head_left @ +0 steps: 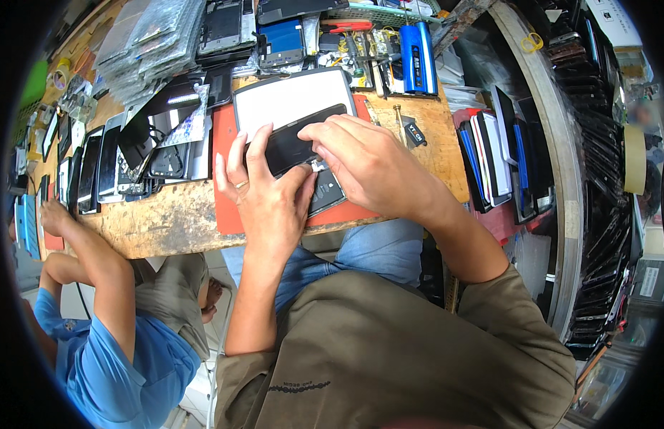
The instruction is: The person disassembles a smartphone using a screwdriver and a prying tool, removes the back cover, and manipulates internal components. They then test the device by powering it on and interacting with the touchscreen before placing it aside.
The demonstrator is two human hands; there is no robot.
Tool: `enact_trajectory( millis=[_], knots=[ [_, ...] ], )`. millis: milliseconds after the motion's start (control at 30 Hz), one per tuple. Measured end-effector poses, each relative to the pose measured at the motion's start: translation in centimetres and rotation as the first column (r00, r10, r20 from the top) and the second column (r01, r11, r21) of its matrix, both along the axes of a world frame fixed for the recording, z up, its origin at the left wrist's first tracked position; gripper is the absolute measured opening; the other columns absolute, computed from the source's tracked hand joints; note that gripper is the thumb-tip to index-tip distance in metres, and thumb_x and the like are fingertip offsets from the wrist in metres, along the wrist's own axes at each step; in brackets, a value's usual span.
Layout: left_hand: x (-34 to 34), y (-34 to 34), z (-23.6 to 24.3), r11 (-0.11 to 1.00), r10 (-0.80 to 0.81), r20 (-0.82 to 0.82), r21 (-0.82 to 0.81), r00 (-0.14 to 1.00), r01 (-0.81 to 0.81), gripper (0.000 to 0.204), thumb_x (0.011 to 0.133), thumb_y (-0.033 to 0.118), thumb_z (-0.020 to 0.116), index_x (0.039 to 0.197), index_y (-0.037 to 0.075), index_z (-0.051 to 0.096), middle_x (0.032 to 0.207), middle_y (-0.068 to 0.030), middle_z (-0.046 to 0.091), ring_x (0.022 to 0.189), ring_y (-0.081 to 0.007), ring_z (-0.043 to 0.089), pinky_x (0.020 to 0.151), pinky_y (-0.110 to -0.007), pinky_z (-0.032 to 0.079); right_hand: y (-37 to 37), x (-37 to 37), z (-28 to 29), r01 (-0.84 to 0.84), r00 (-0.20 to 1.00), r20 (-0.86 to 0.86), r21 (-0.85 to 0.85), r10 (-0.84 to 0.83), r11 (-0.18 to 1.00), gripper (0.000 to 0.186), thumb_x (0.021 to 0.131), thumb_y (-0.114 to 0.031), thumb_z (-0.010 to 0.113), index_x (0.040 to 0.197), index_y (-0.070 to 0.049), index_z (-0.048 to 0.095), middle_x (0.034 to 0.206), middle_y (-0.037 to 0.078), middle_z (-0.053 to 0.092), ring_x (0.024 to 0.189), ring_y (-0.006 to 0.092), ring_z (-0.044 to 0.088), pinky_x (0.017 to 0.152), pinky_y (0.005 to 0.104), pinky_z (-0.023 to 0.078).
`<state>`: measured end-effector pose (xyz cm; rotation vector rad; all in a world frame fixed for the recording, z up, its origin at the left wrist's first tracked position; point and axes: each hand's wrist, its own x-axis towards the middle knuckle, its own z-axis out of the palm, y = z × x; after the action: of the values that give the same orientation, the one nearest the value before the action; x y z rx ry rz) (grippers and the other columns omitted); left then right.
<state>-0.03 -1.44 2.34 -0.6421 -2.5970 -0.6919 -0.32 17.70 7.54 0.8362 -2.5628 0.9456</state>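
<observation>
A black phone screen (293,146) is tilted over an opened phone body (326,191), whose dark battery shows below it. Beside the screen's left edge is my left hand (267,196), a ring on one finger; its thumb and index finger hold the screen's lower part, and the other fingers are spread. My right hand (364,157) is closed at the screen's right side, fingertips on its surface and thumb near the small pale connector (318,165) at the lower edge. My palms hide part of the phone body. Underneath lies an orange-red mat (227,207).
Behind the phone lies a white flat panel with a dark frame (293,96). Phones and parts (178,161) crowd the left, bubble-wrap packs (142,36) the far left. A blue cylindrical device (418,61) and screwdriver (400,125) stand right. A co-worker's arm (103,264) rests at left.
</observation>
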Motion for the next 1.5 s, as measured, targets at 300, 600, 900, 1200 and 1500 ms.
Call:
enact_trajectory(
  millis=[300,600,900,1200,1500],
  knots=[
    [-0.2,-0.1,0.1,1.000,0.004,0.012,-0.015,1.000,-0.004,0.013,0.079,0.023,0.088,0.091,0.022,0.085,0.156,-0.0112,0.048,0.151,-0.0393,0.034,0.126,-0.060,0.015,0.2,0.0,-0.1,-0.008,0.999,0.031,0.000,0.008,1.000,0.039,0.081,0.005,0.066,0.120,0.007,0.061,0.107,0.021,0.067,0.103,0.0397,0.067,0.089,0.0470,0.055],
    [-0.3,-0.2,0.0,1.000,0.000,0.028,-0.003,1.000,0.000,0.012,0.078,0.022,0.087,0.091,0.022,0.085,0.157,-0.0111,0.048,0.152,-0.0391,0.034,0.126,-0.060,0.015,0.0,-0.4,-0.3,-0.044,0.999,0.011,-0.020,0.045,0.999,0.035,0.081,0.005,0.065,0.116,0.006,0.061,0.105,0.022,0.067,0.101,0.0406,0.067,0.089,0.0481,0.054],
    [-0.4,-0.3,-0.1,1.000,-0.019,0.034,0.005,0.999,0.019,0.009,0.081,0.025,0.086,0.088,0.020,0.083,0.159,-0.0118,0.045,0.150,-0.0395,0.033,0.124,-0.064,0.014,-0.3,-1.0,0.5,0.021,0.994,-0.107,0.218,0.002,0.976,0.014,0.088,-0.009,0.064,0.097,0.000,0.058,0.093,0.017,0.064,0.091,0.0349,0.066,0.080,0.0453,0.052],
    [-0.3,-0.3,-0.3,1.000,-0.025,0.006,0.016,1.000,0.024,0.010,0.081,0.021,0.084,0.090,0.019,0.081,0.158,-0.0131,0.046,0.150,-0.0395,0.034,0.124,-0.062,0.015,-0.5,-1.1,0.6,0.031,0.995,-0.101,0.204,-0.010,0.978,0.013,0.089,-0.009,0.063,0.097,-0.001,0.057,0.096,0.017,0.067,0.090,0.0341,0.070,0.077,0.0470,0.051],
    [-1.5,-3.7,-1.4,0.824,-0.107,0.059,0.564,0.993,0.055,0.046,0.094,-0.013,0.054,0.137,0.001,0.058,0.151,-0.0244,0.050,0.135,-0.0352,0.057,0.107,-0.044,0.051,-0.4,-0.6,0.7,0.032,0.999,-0.044,0.207,-0.023,0.978,0.032,0.082,0.001,0.065,0.113,0.001,0.058,0.101,0.020,0.066,0.093,0.0393,0.070,0.079,0.0484,0.056]
  ],
)
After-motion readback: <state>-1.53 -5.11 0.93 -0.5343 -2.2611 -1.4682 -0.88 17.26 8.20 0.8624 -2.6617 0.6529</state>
